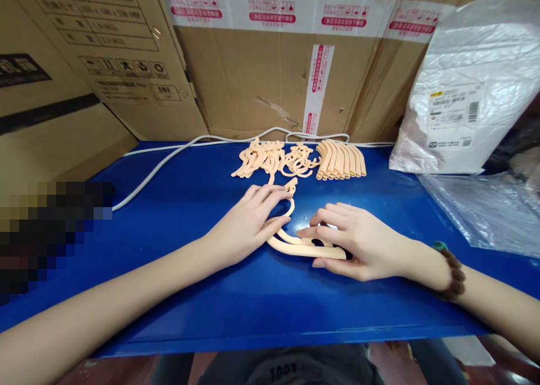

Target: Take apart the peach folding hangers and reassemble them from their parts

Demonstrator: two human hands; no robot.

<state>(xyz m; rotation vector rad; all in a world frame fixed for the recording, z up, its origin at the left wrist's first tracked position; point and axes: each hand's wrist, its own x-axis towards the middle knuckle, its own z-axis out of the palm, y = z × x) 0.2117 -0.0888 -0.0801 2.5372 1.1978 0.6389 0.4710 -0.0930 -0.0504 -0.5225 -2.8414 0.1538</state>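
Observation:
Two curved cream plastic hanger arms (306,251) lie one beside the other low over the blue table, in front of me. My right hand (352,241) grips their right ends, thumb below and fingers above. My left hand (253,222) is closed over their left ends, its palm hiding how they join. A cream plastic hook (290,206) curves out from under my left fingers. By the left fingertips is a small cream piece with holes (292,186); whether it is joined to the hook I cannot tell.
Behind my hands lie a loose pile of curved cream pieces (259,159), a heap of small hooks (300,161) and a neat row of hanger arms (341,161). A white cable (158,177) runs behind. Cardboard boxes (253,75), a white parcel bag (455,103) and clear plastic (485,210) border the table.

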